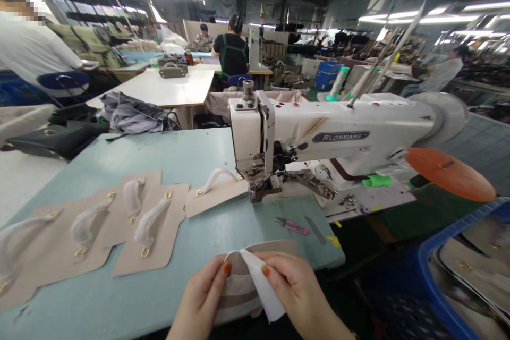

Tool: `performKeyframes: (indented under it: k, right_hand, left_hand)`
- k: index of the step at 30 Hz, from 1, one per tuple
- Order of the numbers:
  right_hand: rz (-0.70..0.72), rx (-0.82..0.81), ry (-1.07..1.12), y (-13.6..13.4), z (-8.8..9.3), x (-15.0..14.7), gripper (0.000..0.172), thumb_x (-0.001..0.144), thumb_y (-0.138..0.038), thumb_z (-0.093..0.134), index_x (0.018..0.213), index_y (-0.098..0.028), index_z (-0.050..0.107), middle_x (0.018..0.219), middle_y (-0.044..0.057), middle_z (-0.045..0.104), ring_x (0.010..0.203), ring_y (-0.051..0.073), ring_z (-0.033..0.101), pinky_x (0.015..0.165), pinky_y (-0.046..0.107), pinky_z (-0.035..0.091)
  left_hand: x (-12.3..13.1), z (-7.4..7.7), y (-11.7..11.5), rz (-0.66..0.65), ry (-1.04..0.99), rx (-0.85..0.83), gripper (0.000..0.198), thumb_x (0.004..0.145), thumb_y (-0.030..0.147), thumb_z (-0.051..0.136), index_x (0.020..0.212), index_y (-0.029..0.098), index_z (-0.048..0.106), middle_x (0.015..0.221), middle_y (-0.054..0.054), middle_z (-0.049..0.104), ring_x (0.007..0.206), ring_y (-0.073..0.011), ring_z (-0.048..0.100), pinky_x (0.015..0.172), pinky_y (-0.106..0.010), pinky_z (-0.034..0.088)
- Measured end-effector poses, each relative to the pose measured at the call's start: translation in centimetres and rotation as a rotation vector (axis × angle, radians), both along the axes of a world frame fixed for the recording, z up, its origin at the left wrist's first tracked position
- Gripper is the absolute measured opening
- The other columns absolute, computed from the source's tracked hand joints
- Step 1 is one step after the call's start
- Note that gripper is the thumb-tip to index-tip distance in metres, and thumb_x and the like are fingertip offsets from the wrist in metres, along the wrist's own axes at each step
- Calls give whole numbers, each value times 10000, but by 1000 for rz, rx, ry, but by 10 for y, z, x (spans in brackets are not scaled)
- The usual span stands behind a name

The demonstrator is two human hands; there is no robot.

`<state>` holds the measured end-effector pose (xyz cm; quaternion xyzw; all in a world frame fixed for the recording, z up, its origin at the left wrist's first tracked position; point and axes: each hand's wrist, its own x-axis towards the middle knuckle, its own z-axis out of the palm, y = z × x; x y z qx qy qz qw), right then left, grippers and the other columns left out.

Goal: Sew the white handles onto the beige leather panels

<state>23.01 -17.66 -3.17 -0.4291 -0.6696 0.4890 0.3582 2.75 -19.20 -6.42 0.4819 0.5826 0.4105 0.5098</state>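
Note:
My left hand (pixel 205 292) and my right hand (pixel 292 287) both pinch a beige leather piece (pixel 239 284) at the table's near edge. The right thumb and fingers fold back a white lining flap (pixel 261 287) from its top. Just beyond stands a white sewing machine (pixel 319 135), with another beige flap piece (pixel 217 194) lying under its presser foot. Several beige flap pieces with wrapped handles (pixel 147 228) lie in a row on the left of the pale green table (pixel 191 154).
Pink thread snips (pixel 292 226) lie beside the machine base. A blue crate (pixel 462 271) with beige pieces stands at the right. An orange disc (pixel 450 172) sticks out under the machine's wheel. Black bag parts (pixel 56 138) and grey cloth (pixel 133 114) lie behind. Other people work farther back.

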Motion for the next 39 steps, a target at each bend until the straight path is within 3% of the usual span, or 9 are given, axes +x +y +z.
performKeyframes:
  k: [4, 7, 10, 14, 17, 21, 27, 33, 39]
  right_hand:
    - [-220, -356, 350, -11, -36, 9, 370, 882, -511, 597, 924, -169, 732, 765, 56, 684, 625, 149, 606, 533, 208, 466]
    - [-405, -422, 486, -20, -59, 19, 469, 839, -622, 584, 913, -180, 720, 768, 81, 690, 617, 187, 617, 504, 250, 494]
    - [-384, -405, 476, -24, -58, 31, 486, 863, -638, 527, 944, -198, 716, 836, 113, 712, 692, 234, 661, 569, 314, 552]
    - [-117, -186, 451, -9, -33, 37, 481, 961, -568, 387, 971, -213, 713, 1111, 122, 688, 1072, 272, 632, 943, 433, 496]
    - [-113, 77, 119, 13, -25, 37, 355, 976, -453, 453, 1171, -237, 656, 1316, 99, 582, 1270, 256, 491, 1098, 435, 338]
    - [34, 133, -263, 31, -37, 36, 275, 966, -394, 509, 1043, -209, 697, 994, 74, 694, 959, 211, 627, 855, 309, 461]
    - [-24, 178, -312, 18, -51, 32, 432, 996, -447, 411, 755, -167, 635, 699, 35, 601, 680, 152, 577, 621, 244, 393]
    - [-46, 204, -321, 7, -52, 34, 448, 1006, -451, 378, 747, -165, 609, 692, 30, 585, 673, 140, 558, 621, 233, 375]
    - [-77, 245, -342, 0, -52, 33, 416, 1005, -400, 392, 738, -163, 603, 679, 29, 571, 654, 136, 546, 607, 233, 362]
  left_hand:
    - [-2, 6, 2, 88, -193, -111, 372, 767, 527, 677, 884, 181, 747, 824, -42, 727, 702, -192, 593, 667, -226, 471]
    - [-3, 4, 5, 249, -389, -224, 405, 693, 523, 744, 898, 175, 728, 719, -16, 702, 624, -169, 574, 587, -220, 457]
    - [-4, 4, 7, 352, -484, -285, 418, 653, 500, 779, 915, 180, 717, 625, 13, 668, 567, -151, 561, 536, -205, 439]
    - [-2, 9, 4, 184, -372, -207, 391, 718, 518, 727, 905, 175, 735, 668, 0, 669, 645, -157, 571, 597, -203, 455]
    - [-3, 13, -1, 113, -303, -176, 382, 752, 524, 697, 911, 180, 745, 742, -15, 697, 658, -153, 571, 595, -199, 447]
    - [-11, 17, -4, 130, -281, -186, 396, 761, 524, 687, 981, 202, 749, 876, -41, 746, 749, -190, 634, 664, -220, 491]
    - [-14, 38, -10, 188, 5, -111, 375, 804, 487, 613, 1052, 242, 751, 1219, -25, 691, 1219, -271, 545, 1056, -268, 381]
    - [-14, 38, -7, -116, 230, 20, 429, 910, 503, 457, 1177, 242, 668, 1203, -47, 695, 1134, -258, 614, 904, -282, 509]
    - [-13, 23, -7, -158, 327, 107, 365, 943, 452, 433, 1142, 228, 642, 1054, -59, 728, 976, -225, 670, 776, -247, 530]
